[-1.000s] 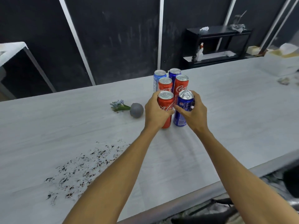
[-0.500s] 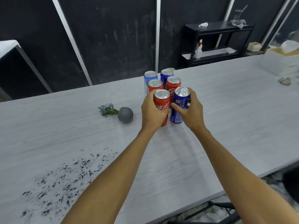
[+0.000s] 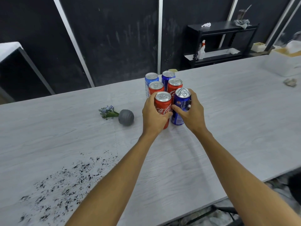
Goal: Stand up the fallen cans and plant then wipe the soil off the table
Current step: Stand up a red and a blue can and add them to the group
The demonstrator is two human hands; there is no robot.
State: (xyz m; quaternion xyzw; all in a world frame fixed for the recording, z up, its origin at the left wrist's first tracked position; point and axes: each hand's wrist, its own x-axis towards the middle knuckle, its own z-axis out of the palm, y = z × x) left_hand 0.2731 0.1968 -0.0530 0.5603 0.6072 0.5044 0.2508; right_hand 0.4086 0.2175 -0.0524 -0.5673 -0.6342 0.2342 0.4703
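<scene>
Now the left hand (image 3: 154, 115) curls round a red can (image 3: 162, 103) and the right hand (image 3: 192, 116) round a blue can (image 3: 181, 105), both upright, touching, just in front of four back cans (image 3: 175, 86) on the table (image 3: 236, 128). The pack is tight, so a clumsy release could topple the neighbours. The plant (image 3: 120, 114) lies fallen at nine o'clock from the cans, with soil (image 3: 68, 181) at seven o'clock; a dragged forearm might smear it wider

Cans (image 3: 174, 85) are grouped mid-table (image 3: 236, 119); Coca-Cola can (image 3: 163, 103) is set left of Pepsi can (image 3: 181, 103) in front; potted plant (image 3: 120, 115) is laid to their left; soil (image 3: 68, 181) is scattered front-left.
</scene>
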